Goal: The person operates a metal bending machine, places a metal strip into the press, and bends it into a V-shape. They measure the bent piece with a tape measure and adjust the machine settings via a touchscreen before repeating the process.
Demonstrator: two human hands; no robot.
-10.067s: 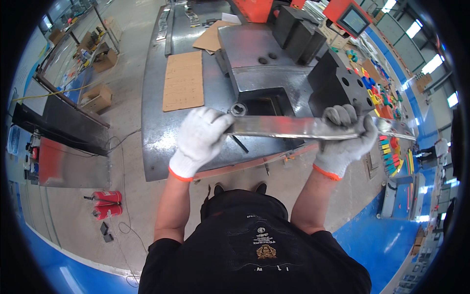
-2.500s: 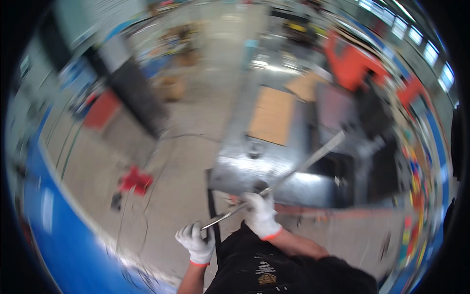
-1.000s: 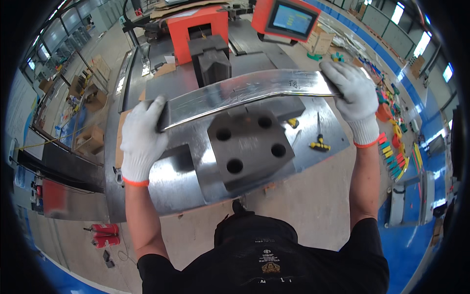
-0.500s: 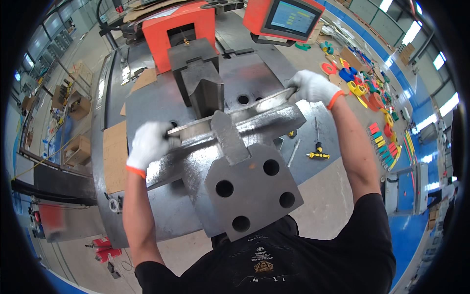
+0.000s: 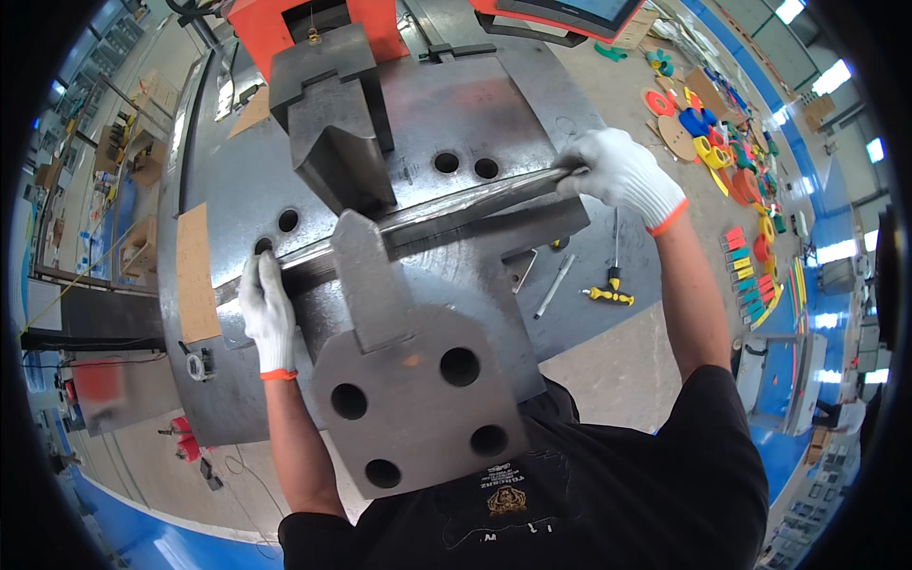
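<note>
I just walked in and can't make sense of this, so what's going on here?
A person in white gloves is handling a long metal bar over a metal table. The right grip is closed on its right end; the left grip is at the bar near the other end. The bar runs between a notched dark block and a wedge-tipped block; whether it touches either is unclear. A yellow-handled tool lies to the right.

black shirt [image 5: 627,465]: white lettering [image 5: 511,475], gold emblem [image 5: 506,500] | screen [image 5: 581,9]: text unreadable
</note>
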